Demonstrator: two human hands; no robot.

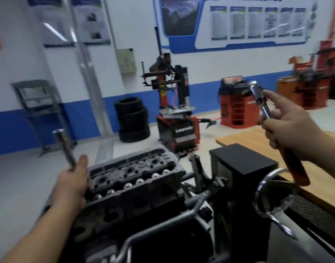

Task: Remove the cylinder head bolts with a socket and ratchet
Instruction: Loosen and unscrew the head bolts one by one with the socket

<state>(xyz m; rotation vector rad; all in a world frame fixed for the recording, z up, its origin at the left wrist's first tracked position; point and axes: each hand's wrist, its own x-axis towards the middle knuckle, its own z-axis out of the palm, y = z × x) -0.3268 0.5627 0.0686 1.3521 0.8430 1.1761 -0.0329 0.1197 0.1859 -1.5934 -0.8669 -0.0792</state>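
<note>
While the left hand point(73, 184) grips the upright socket point(64, 149) at the cylinder head's point(136, 179) left edge, the right hand point(288, 128) grasps the ratchet point(257, 97), well apart to the right.

There was one view only, from a wide-angle camera worn on the person's head. It looked forward and somewhat down across a workshop, and straight lines bowed toward the edges. Nearest, at 6 o'clock, lay the cylinder head point(132, 179), close under the lens. The left hand point(72, 185) came in from 7 o'clock and the right hand point(288, 126) from 3 o'clock, both at arm's reach. Farther off, at 12 o'clock, stood a tyre changer point(174, 103) before the far wall point(140, 25). The picture was softly blurred throughout.
</note>
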